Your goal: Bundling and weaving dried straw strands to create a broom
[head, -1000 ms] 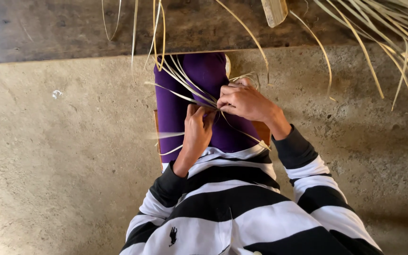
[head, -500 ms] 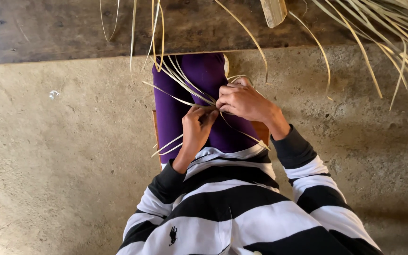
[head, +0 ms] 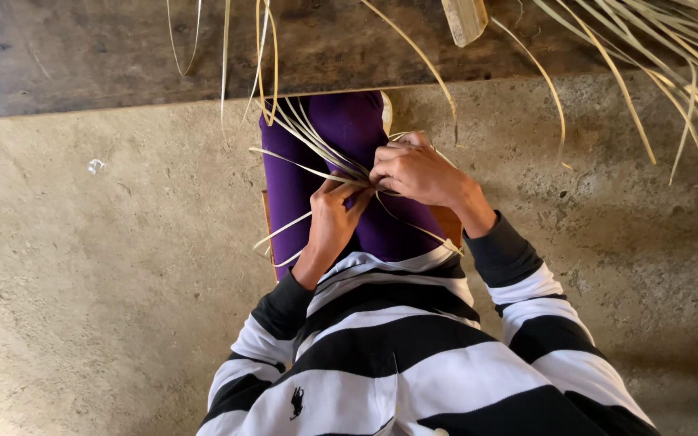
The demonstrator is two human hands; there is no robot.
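Observation:
I sit with purple-clad legs (head: 345, 129) stretched out, and thin pale straw strips (head: 304, 133) fan out over my lap. My left hand (head: 331, 218) pinches the strips where they cross, fingers curled around them. My right hand (head: 415, 171) is closed on the same crossing point from the right, touching the left fingertips. Loose strip ends (head: 283, 242) trail down past my left wrist. Both arms wear black and white striped sleeves.
A dark wooden plank (head: 123, 48) runs across the top. A heap of long straw strips (head: 648, 48) lies at the upper right, beside a pale wooden piece (head: 464, 18). Rough concrete floor (head: 107, 282) surrounds me. A small shiny scrap (head: 94, 165) lies at left.
My left hand has slid upward along the strips toward the right hand. The loose ends by my left wrist have swung upward. The right hand has barely moved.

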